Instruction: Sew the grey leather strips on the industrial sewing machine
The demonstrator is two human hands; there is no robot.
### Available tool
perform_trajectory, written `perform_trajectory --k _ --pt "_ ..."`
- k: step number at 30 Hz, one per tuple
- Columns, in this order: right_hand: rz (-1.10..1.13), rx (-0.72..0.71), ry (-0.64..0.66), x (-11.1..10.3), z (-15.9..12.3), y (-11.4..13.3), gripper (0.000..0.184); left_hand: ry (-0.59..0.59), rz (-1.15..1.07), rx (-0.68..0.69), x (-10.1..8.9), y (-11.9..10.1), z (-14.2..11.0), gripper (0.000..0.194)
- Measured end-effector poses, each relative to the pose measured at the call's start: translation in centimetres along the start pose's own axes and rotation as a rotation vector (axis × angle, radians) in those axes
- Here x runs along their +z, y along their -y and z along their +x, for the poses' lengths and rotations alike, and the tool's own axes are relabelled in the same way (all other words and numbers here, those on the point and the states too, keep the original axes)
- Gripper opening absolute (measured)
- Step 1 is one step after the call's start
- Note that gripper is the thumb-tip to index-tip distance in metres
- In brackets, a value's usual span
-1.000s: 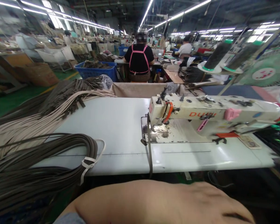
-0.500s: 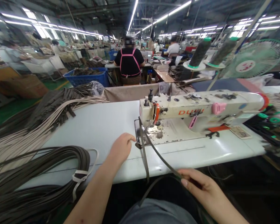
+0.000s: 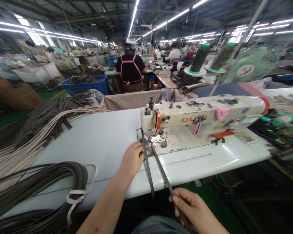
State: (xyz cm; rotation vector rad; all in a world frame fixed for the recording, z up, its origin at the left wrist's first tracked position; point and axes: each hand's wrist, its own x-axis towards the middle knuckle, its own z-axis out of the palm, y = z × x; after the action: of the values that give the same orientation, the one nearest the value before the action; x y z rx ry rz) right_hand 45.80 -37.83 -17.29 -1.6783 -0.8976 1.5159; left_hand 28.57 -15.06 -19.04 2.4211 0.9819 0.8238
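A white sewing machine [image 3: 202,113] stands on the table, with a long dark strap [image 3: 161,166] drawn tight from near its needle down to my right hand [image 3: 190,206]. The thumb and fingers of that hand are closed on the strap. Another run of dark strap [image 3: 148,172] comes down from the machine's left end and hangs over the table's front edge. My left hand [image 3: 132,159] is at the left end of the machine bed [image 3: 178,139], right beside this run. Its fingers are curled in; what they grip, if anything, is hidden.
A bundle of dark straps [image 3: 75,174] tied with a white band [image 3: 75,196] lies at the left of the table [image 3: 102,133]. Beige straps [image 3: 39,139] lie behind it. Thread cones [image 3: 200,58] and a green fan [image 3: 254,65] stand behind the machine. A person [image 3: 131,68] sits ahead.
My right hand has moved left and down, and the strap it holds has gone from slack and curved to straight. My left hand has come closer to the strap, its fingers more curled. The view has shifted slightly.
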Motion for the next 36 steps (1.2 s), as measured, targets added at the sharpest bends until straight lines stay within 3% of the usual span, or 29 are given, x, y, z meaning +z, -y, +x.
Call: perform_trajectory --k 6,18,26,36 --pt "0.050 -0.024 -0.002 1.0 0.7 0.3 0.069 0.036 0.078 0.139 0.7 -0.8 -1.0 0.030" --pt "0.004 -0.095 -0.091 1.7 1.8 0.3 0.084 0.079 0.197 0.135 0.9 -1.8 -1.2 0.037" --pt "-0.002 -0.115 -0.090 1.7 2.4 -0.5 0.076 0.077 0.194 0.142 0.8 -1.9 -1.2 0.038" --pt "0.023 -0.169 -0.109 1.8 3.5 1.0 0.073 0.066 0.206 0.149 1.3 -1.3 -1.3 0.039"
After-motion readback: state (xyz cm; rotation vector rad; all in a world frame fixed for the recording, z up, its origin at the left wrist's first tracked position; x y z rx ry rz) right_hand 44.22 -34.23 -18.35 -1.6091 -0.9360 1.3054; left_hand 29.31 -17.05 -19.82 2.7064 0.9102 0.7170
